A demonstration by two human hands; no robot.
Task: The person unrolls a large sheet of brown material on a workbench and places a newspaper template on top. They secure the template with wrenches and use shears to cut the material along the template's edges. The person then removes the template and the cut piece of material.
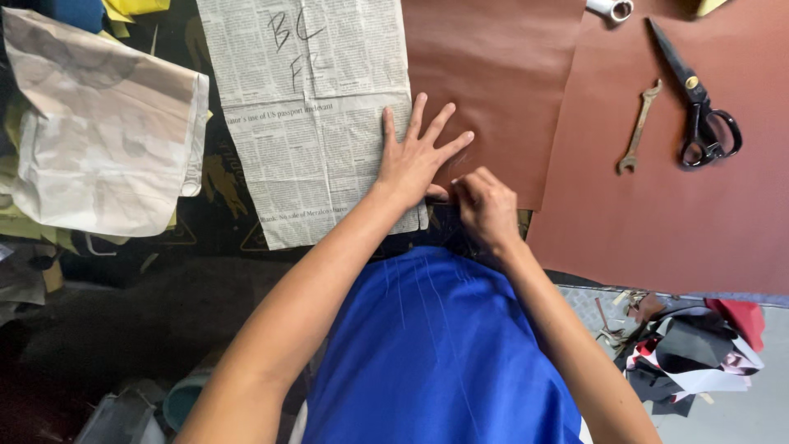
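We look down over a blue shirt at our two bare hands working on a table. Our left hand (pixel 417 156) lies flat with all fingers spread wide, gripping nothing, its palm pressing the right edge of a newspaper sheet cut as a long pattern piece (pixel 316 115) with handwritten marks near its top. The fingertips reach past that edge onto the smooth reddish-brown leather sheet (pixel 493 90) that lies under and beside the paper.

Our right hand (pixel 486 205) sits just beside the left, touching it near the thumb, at the lower edge of the same leather sheet. Its fingers are curled in tight (what they pinch, if anything, we cannot tell, since the knuckles hide it).

A second reddish-brown leather sheet (pixel 657 214) covers the right of the table, overlapping the first. On it rest black-handled scissors (pixel 699 103), closed, and a small rusty open-ended spanner (pixel 639 127) just to their left, both well apart from our hands. A crumpled pale paper pattern (pixel 103 123) lies at the far left, and a heap of coloured fabric scraps (pixel 699 345) sits below the table at right.
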